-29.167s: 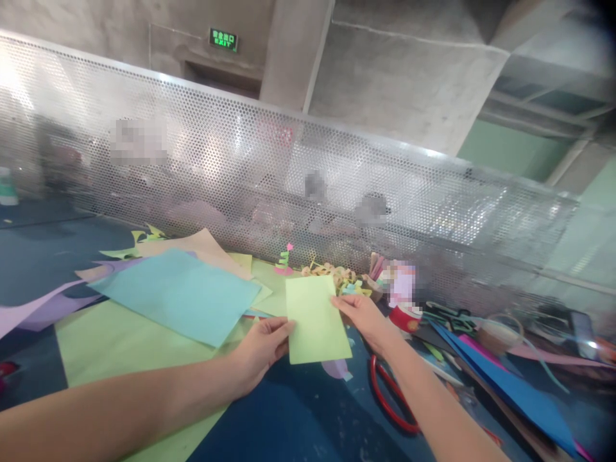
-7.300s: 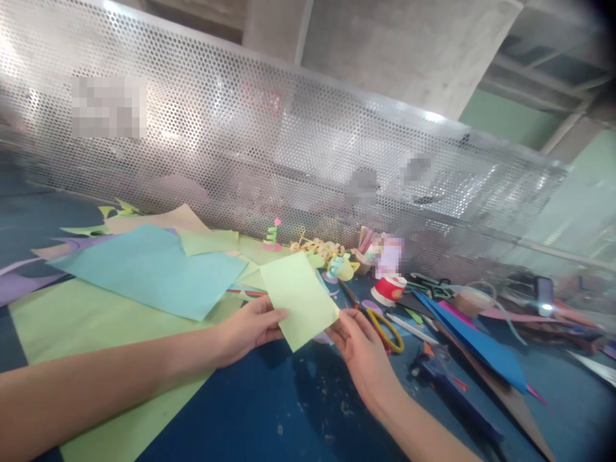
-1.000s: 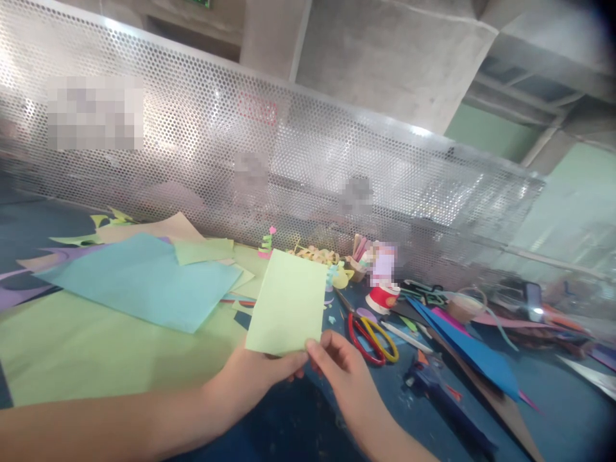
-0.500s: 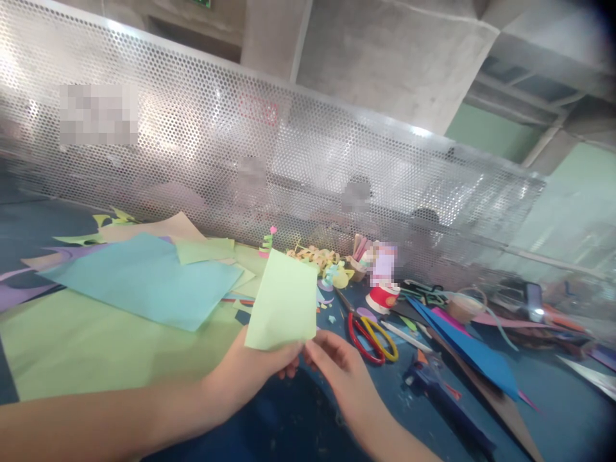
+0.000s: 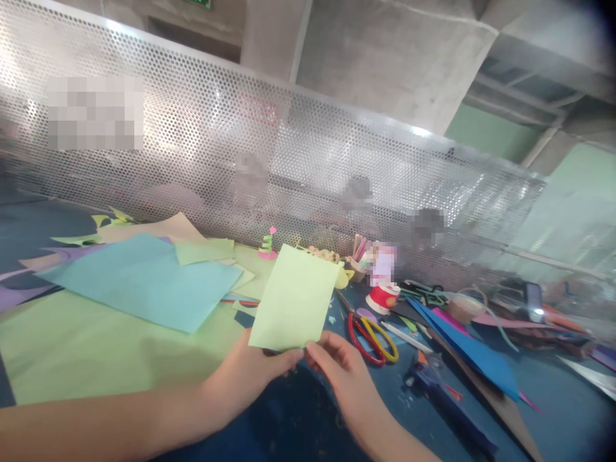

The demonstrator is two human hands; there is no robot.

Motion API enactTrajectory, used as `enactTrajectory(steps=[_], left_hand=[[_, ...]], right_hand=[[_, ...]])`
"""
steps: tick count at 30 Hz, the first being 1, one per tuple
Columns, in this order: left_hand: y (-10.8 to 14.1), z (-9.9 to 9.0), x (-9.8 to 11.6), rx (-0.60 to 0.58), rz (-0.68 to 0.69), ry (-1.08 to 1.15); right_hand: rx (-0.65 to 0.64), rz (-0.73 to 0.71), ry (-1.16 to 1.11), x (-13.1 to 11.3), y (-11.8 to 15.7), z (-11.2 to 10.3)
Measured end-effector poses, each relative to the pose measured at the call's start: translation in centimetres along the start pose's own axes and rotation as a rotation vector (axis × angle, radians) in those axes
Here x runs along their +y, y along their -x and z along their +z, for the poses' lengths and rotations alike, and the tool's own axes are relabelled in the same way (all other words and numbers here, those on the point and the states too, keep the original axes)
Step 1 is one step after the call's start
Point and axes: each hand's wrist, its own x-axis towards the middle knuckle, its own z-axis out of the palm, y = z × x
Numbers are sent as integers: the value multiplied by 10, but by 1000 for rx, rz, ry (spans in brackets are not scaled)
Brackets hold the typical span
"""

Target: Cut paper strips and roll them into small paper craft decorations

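Note:
A pale green sheet of paper (image 5: 296,298) stands raised at the centre, held along its lower edge above the blue table. My left hand (image 5: 257,366) has its thumb near the bottom edge, with the fingers mostly hidden behind the paper. At the lower right corner, my right hand (image 5: 337,362) pinches the same sheet between thumb and forefinger. Both thumbs almost meet. Scissors (image 5: 370,337) with one red and one yellow handle lie just right of the right hand. Closer to me on that side is a dark blue glue gun (image 5: 447,404).
Blue paper (image 5: 144,279) overlaps large green paper (image 5: 120,346) on the left. A small paper tree (image 5: 267,245) stands behind the held sheet. A red and white paper cup (image 5: 384,297), dark blue sheets (image 5: 466,346) and a phone (image 5: 533,300) are rightward. A perforated metal screen (image 5: 312,147) borders the table.
The pale green paper has turned to face me more squarely and shows wider, its upper right corner shifting right. My hands stay nearly in place.

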Motion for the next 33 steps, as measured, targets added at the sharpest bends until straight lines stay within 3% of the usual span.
enactTrajectory(steps=[10, 16, 33], left_hand=[[5, 2, 11, -76, -80, 64], [4, -1, 8, -37, -31, 20], [3, -1, 13, -84, -43, 11]], right_hand=[[-22, 1, -25, -5, 4, 3], [-52, 0, -90, -2, 3, 2], [-52, 3, -25, 3, 0, -3]])
